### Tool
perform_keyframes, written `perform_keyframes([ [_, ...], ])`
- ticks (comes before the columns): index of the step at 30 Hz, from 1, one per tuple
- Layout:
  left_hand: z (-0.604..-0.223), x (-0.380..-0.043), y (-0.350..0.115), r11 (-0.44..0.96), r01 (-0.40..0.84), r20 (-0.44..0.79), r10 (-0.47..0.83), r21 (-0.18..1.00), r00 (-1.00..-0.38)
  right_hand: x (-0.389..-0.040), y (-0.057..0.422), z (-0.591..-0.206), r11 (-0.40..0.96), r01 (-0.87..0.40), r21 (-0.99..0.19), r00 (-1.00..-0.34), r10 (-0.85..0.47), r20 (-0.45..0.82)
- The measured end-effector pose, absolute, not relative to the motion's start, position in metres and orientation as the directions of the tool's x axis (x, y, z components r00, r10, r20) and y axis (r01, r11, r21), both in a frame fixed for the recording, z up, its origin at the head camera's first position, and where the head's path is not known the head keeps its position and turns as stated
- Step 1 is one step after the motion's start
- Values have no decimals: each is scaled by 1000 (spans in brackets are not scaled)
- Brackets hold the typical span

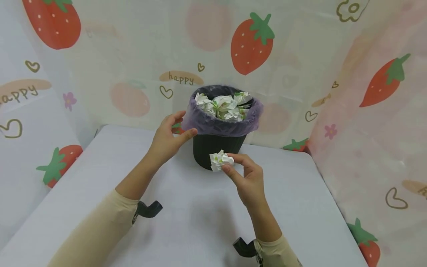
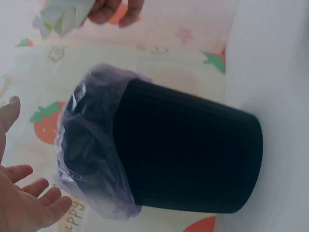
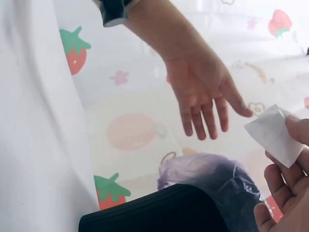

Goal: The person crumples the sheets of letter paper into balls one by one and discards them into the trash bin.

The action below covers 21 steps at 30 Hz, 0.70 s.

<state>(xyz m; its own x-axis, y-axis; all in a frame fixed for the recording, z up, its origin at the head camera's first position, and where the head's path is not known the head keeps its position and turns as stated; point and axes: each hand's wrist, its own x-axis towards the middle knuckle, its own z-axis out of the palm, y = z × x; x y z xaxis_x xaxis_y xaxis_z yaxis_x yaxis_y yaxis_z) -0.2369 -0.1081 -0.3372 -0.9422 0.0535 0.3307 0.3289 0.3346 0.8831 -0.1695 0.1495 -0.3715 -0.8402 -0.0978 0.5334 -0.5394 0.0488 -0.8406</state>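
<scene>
My right hand (image 1: 248,178) pinches a crumpled piece of white paper (image 1: 221,161) with green marks between thumb and fingers, in front of the black trash bin (image 1: 217,146). The right wrist view shows the same paper (image 3: 274,133) under the thumb. My left hand (image 1: 168,139) is beside the bin's left rim, fingers spread and holding nothing. In the left wrist view that hand (image 2: 29,200) stands apart from the bin. A translucent purple bag (image 1: 221,126) lines the bin and folds over its rim. Several crumpled papers (image 1: 225,105) fill the bin's mouth.
The bin stands near the back edge of a white table (image 1: 186,230). Strawberry-print sheeting (image 1: 160,37) hangs behind and on both sides. A small black device (image 1: 149,209) is worn on the left wrist, another black device (image 1: 244,247) on the right.
</scene>
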Motion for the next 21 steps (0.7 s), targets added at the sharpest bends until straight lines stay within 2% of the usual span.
perform_keyframes([
  [12, -321, -311, -110, 443, 289, 268, 112, 848, -957, -174, 154, -370, 50, -533, -845, -845, -74, 529],
  [21, -320, -340, -106, 480, 320, 288, 142, 817, -947, -179, 158, -372, 46, -552, -833, -834, -61, 549],
])
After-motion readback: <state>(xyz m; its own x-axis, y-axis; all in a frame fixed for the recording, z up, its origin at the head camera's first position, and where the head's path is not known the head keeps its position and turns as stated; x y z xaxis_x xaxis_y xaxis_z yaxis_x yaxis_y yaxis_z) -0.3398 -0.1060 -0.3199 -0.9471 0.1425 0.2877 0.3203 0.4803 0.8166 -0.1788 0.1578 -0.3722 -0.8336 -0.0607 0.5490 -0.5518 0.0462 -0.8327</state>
